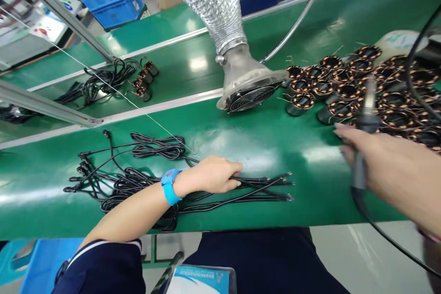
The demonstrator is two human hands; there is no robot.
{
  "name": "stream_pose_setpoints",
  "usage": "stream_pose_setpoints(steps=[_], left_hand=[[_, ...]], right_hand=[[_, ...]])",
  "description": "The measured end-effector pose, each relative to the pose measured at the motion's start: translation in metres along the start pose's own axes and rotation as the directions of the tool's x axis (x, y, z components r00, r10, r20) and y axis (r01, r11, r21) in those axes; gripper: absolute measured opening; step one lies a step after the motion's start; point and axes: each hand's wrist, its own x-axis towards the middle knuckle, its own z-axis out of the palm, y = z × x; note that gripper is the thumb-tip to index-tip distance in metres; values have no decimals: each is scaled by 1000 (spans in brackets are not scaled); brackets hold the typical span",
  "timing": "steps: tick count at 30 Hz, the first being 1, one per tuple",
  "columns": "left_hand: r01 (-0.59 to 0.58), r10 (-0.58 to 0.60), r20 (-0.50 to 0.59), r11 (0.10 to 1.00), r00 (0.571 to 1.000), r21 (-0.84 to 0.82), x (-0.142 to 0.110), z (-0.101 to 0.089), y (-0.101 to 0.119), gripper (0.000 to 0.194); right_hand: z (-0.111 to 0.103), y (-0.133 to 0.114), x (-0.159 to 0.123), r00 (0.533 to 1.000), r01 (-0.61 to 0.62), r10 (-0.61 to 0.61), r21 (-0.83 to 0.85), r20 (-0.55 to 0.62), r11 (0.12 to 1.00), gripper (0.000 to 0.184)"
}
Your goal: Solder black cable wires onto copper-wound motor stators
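Observation:
My left hand [218,174], with a blue band at the wrist, is closed on one or more black cables [255,196] near their stripped ends. Their coiled lengths and plug ends lie to the left on the green bench. My right hand [372,149], slightly blurred, grips a soldering iron [359,167] with its tip pointing away from me. Its fingers reach the near edge of a cluster of copper-wound motor stators [339,105]; whether they touch one I cannot tell. A thin pale strand, apparently solder wire [151,119], slants down to the bench beyond my left hand.
A fume extractor hood [253,94] on a silver duct hangs over the bench middle. More cables [106,80] and several stators [143,82] sit behind the rail at left. Metal posts [44,105] rise at left. A black cord [411,64] loops at far right.

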Motion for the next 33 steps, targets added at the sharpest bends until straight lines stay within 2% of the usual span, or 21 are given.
stream_pose_setpoints(steps=[1,2,6,9,13,15,17,19,21,23,25,27,29,31,33], left_hand=[[4,-4,-18,999,1000,-37,1,0,-1,25],[11,-13,-35,997,999,-79,2,0,-2,28],[39,-62,-99,973,993,-227,11,7,-7,18],[91,-121,-123,970,985,-227,18,17,-6,19],[85,-113,-137,977,984,-195,22,26,-4,23],[43,-86,-181,972,980,-230,22,26,-6,26],[27,-126,-260,934,957,-355,23,24,-11,26],[23,-241,-306,818,921,-575,26,21,-18,23],[15,-372,-280,624,885,-782,31,18,-23,24],[-5,-447,-235,457,863,-890,36,16,-26,27],[-13,-449,-201,388,871,-922,39,16,-26,27],[1,-407,-167,382,898,-924,39,15,-26,23],[0,-361,-159,404,919,-915,37,13,-27,17],[-34,-317,-188,434,930,-900,34,8,-29,14],[-74,-270,-209,436,940,-897,32,2,-30,14]], right_hand=[[2,-10,15,994,110,-106,-108,39,988,47],[6,-20,31,985,161,-147,-177,93,971,46],[23,-36,84,987,131,-107,-203,123,970,35],[30,-37,99,994,77,-59,-187,96,979,32],[32,-42,85,997,60,-56,-110,45,992,33],[34,-49,72,993,119,-117,-45,32,992,31],[36,-59,58,977,210,-211,32,12,977,28],[38,-71,46,954,301,-301,104,-21,948,26],[39,-84,37,928,373,-370,161,-54,914,26],[39,-96,32,905,425,-418,210,-79,881,25],[37,-105,28,891,454,-442,249,-109,855,24],[35,-111,26,899,438,-412,267,-151,858,23],[35,-115,25,928,366,-326,273,-182,890,25],[37,-118,24,952,292,-248,292,-179,911,33],[41,-122,24,964,261,-220,364,-150,894,43]])
